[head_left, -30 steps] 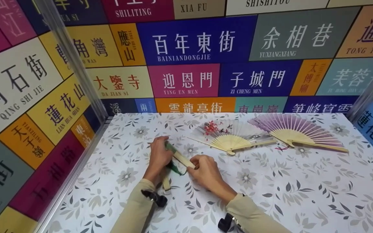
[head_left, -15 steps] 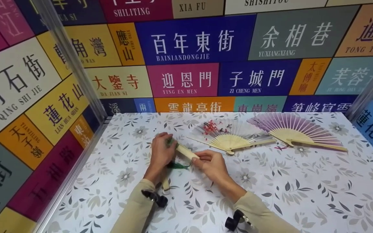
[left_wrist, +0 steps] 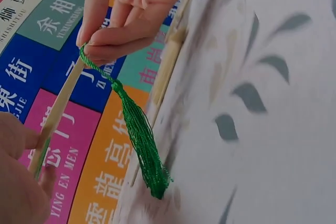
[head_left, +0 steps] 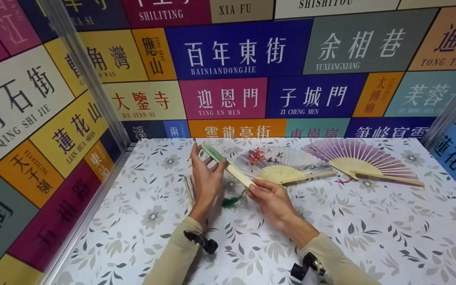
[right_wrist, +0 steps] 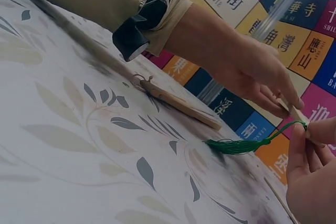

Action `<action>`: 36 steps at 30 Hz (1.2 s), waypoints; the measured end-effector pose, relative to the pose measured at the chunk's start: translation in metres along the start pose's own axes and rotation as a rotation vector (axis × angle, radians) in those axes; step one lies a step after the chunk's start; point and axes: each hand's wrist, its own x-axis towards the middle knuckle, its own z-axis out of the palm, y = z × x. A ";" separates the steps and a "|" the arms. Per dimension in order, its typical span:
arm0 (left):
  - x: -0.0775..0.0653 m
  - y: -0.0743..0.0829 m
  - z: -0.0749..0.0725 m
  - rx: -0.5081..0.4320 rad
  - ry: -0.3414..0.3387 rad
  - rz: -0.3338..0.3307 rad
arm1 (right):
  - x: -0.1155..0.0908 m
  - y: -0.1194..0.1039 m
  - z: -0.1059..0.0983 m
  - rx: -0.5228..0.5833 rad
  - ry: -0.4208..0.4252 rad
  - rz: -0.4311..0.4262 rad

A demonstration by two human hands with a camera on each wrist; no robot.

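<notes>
A closed folding fan (head_left: 239, 174) with pale ribs and a green upper part slants between my two hands, raised over the table. My left hand (head_left: 208, 174) holds its green end between thumb and fingers. At the ribs' lower end, my right hand (head_left: 273, 200) pinches the fan with fingertips and thumb. From that end hangs a green tassel (left_wrist: 140, 140) on a twisted cord, also seen in the right wrist view. Another closed fan (right_wrist: 181, 107) lies on the table by my left forearm, mostly hidden behind the hand in the head view.
Two spread fans lie toward the back right: a white one with red blossoms (head_left: 283, 172) and a purple one (head_left: 366, 158) overlapping its edge. A floral cloth (head_left: 331, 241) covers the table. Sign-patterned walls (head_left: 236, 49) stand behind and at the sides.
Both hands have moved slightly right and up with the fan. My left hand has turned, so more of the green end shows. The tassel has shifted right.
</notes>
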 end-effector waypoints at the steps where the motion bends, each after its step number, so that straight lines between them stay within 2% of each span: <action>1: -0.001 0.002 0.001 -0.046 0.001 0.008 | -0.001 -0.001 -0.002 0.023 -0.010 0.007; 5: -0.004 0.011 0.008 -0.201 -0.009 0.058 | -0.004 -0.008 -0.008 0.091 -0.026 0.009; 8: -0.008 0.018 0.014 -0.310 -0.046 0.094 | -0.006 -0.013 -0.012 0.117 -0.023 0.001; 10: -0.012 0.022 0.018 -0.366 -0.096 0.105 | -0.007 -0.016 -0.016 0.128 -0.029 0.006; 13: -0.019 0.030 0.023 -0.438 -0.216 0.102 | -0.009 -0.020 -0.024 0.114 -0.056 0.018; 16: -0.028 0.039 0.026 -0.469 -0.331 0.080 | -0.012 -0.022 -0.031 0.083 -0.090 0.020; 19: -0.035 0.045 0.030 -0.479 -0.401 0.073 | -0.016 -0.022 -0.038 0.025 -0.111 -0.017; 24: -0.039 0.049 0.041 -0.483 -0.453 0.103 | -0.022 -0.020 -0.046 -0.167 -0.088 -0.142; 31: -0.049 0.055 0.051 -0.448 -0.492 0.144 | -0.027 -0.025 -0.049 -0.573 -0.004 -0.303; 33: -0.052 0.056 0.052 -0.437 -0.511 0.141 | -0.028 -0.026 -0.050 -0.644 -0.004 -0.339; 36: -0.054 0.054 0.050 -0.417 -0.576 0.127 | -0.029 -0.027 -0.053 -0.700 0.007 -0.382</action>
